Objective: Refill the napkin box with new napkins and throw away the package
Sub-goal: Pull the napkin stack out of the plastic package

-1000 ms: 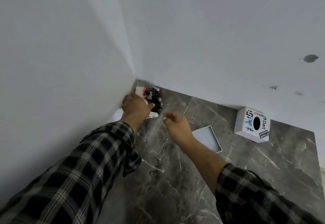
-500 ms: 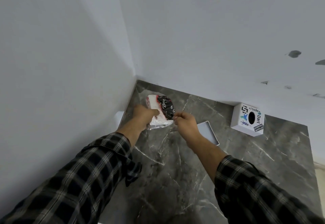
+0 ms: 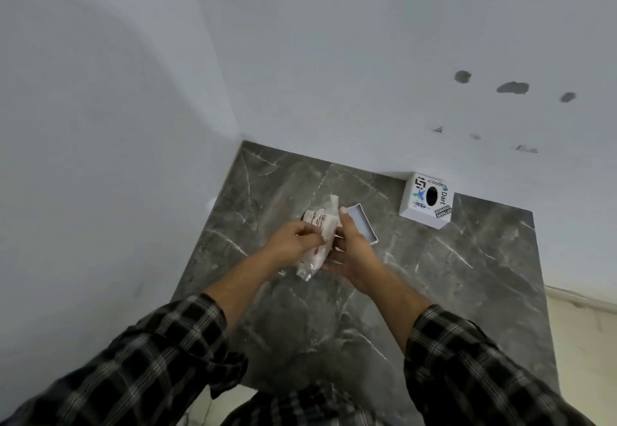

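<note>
Both hands hold the napkin pack (image 3: 317, 242) above the grey marble table (image 3: 450, 275), near its middle. The left hand (image 3: 293, 242) pinches the wrapper; the right hand (image 3: 354, 252) cups the pack from the other side. Its print is too blurred to read; its long axis runs away from the person, tilted slightly right. Behind it lies a shallow white lid (image 3: 362, 225). The white box (image 3: 427, 200) by the wall reads "code" and "Dart" — round hole facing up.
</note>
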